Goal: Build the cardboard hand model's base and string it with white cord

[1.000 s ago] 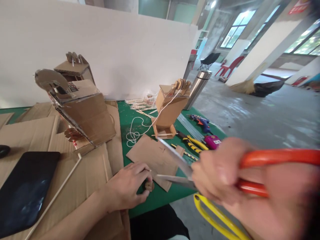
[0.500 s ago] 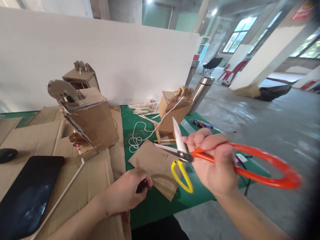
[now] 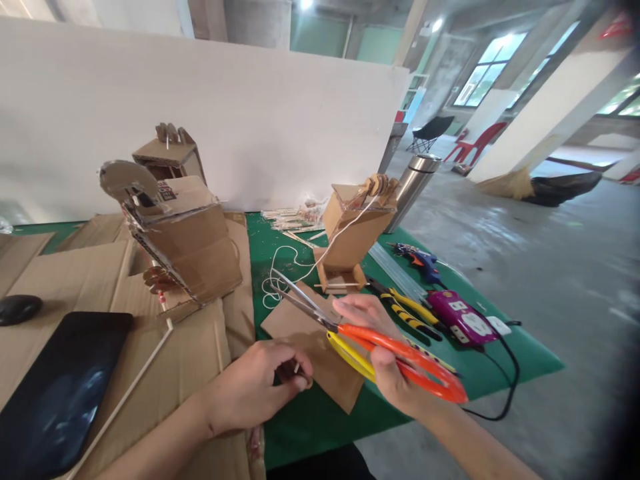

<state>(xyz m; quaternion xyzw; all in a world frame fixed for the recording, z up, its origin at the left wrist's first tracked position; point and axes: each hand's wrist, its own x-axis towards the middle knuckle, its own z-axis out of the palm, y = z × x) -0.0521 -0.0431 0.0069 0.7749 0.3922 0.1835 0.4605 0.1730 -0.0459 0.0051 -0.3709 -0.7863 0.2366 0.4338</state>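
clearly apart: scissors (image 3: 350,332), left hand (image 3: 255,383)

A pair of scissors (image 3: 332,326) with one orange and one yellow handle sits tilted in the right hand (image 3: 393,383), its metal blades slightly parted, tips pointing forward and leftward. A small brown piece (image 3: 309,382), mostly hidden, is pinched in the left hand (image 3: 250,383).

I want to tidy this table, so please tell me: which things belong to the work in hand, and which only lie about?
Likely work:
scissors, in the right hand
small piece, mostly hidden, in the left hand
cardboard sheet

Probably lying about:
black mouse
dark slab
steel flask
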